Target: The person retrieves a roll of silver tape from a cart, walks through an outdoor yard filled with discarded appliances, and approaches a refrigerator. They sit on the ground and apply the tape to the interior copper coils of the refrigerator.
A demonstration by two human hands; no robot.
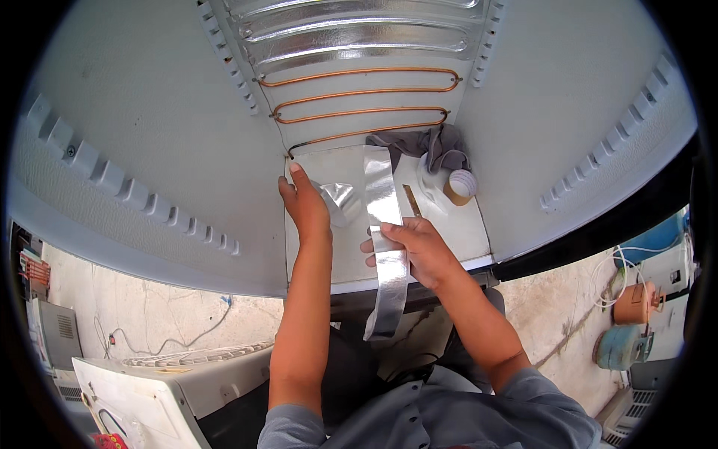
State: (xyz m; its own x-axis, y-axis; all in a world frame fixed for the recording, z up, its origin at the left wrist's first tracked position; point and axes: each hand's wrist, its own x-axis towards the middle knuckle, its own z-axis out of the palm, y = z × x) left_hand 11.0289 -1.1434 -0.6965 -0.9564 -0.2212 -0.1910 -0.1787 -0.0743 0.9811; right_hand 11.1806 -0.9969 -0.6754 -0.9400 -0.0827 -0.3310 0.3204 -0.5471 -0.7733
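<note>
My right hand (420, 247) grips a long strip of silver foil tape (384, 198) between the thumb and fingers. The strip runs from the cabinet floor down past the front edge, its lower end hanging free. At the back left corner my left hand (307, 202) reaches up with extended fingers, close to the lower end of the copper tube (340, 138). Part of that hand's fingers is hidden, and I see nothing held in it. Beside it is a crumpled silver foil piece (340, 200); whether they touch, I cannot tell.
I am at an open white refrigerator cabinet (168, 112) with ribbed side rails. On its floor, right of the strip, are a dark cloth (441, 148), a tape roll (460, 185) and a narrow brown strip (411, 200). Outside stand a white appliance (138, 400) and a blue-green tank (617, 347).
</note>
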